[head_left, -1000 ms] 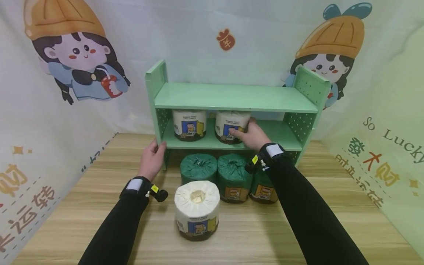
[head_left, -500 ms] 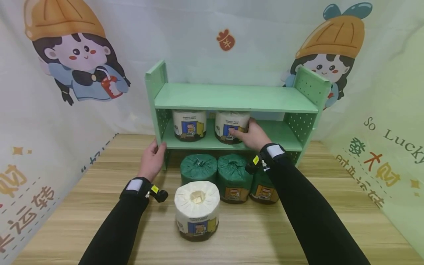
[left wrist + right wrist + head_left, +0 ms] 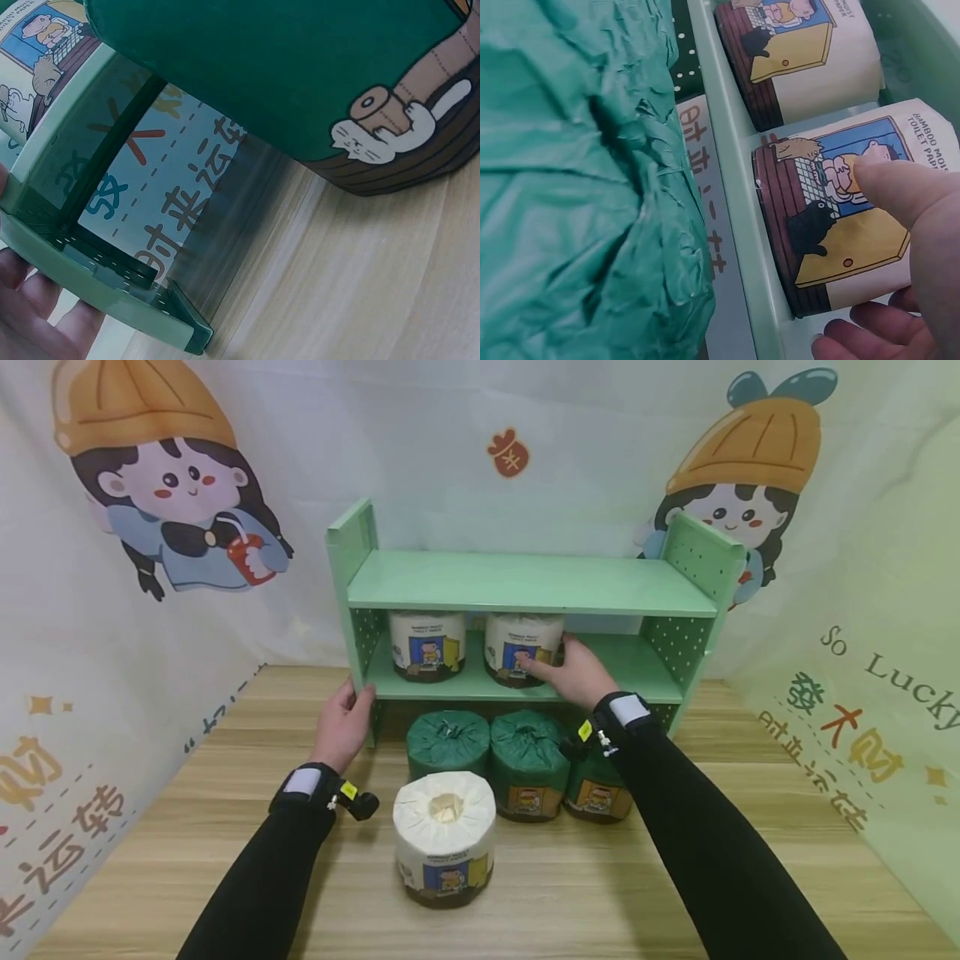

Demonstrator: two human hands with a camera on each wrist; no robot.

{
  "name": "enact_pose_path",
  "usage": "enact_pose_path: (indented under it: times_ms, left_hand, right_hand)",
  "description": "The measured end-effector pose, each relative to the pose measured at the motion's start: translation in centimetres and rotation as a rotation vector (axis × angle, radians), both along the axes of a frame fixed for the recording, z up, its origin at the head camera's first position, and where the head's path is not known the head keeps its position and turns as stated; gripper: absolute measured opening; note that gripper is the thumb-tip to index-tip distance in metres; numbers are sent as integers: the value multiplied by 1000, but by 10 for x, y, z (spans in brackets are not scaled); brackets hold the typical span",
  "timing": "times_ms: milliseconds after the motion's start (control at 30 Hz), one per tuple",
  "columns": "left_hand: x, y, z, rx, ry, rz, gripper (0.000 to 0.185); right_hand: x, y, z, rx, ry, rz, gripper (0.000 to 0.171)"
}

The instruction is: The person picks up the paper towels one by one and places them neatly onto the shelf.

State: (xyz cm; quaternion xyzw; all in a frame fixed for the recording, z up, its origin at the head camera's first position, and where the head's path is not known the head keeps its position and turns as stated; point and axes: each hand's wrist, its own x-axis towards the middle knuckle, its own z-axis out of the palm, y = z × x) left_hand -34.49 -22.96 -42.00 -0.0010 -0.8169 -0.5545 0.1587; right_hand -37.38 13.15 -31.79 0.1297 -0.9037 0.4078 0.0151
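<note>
My right hand point(image 3: 583, 675) grips a white-wrapped toilet roll point(image 3: 504, 647) standing on the middle board of a green shelf point(image 3: 532, 583). Its thumb lies across the printed front; in the right wrist view the other fingers point(image 3: 862, 337) show along the roll's side. Left of this roll stands a second white toilet roll point(image 3: 427, 643), with a gap between them. At the shelf's left side panel point(image 3: 341, 568), my left hand point(image 3: 343, 725) holds the front edge. In the left wrist view its fingers point(image 3: 41, 296) reach round that panel.
Below the shelf stand several green-wrapped toilet rolls point(image 3: 528, 752) on the wooden table point(image 3: 225, 827). Nearer to me, between my forearms, sits another white toilet roll point(image 3: 445, 839). A printed cloth point(image 3: 435, 485) hangs behind the shelf and along both sides.
</note>
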Motion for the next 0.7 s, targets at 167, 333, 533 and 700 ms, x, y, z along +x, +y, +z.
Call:
enact_pose_path:
  times_ms: [167,333,533,700]
  left_hand:
    - [1,1,0,-5,-11,5,54]
    - [3,2,2,3,-18,0,55]
    - [2,2,1,11,-10,3,55]
    - [0,1,-1,7,-5,5,54]
  right_hand:
    - [7,6,1,15,-13,-19,88]
    - [16,12,4,8,-17,-35,96]
    - [29,19,5,-9,-13,-23,99]
    - [43,21,2,-45,-15,15,99]
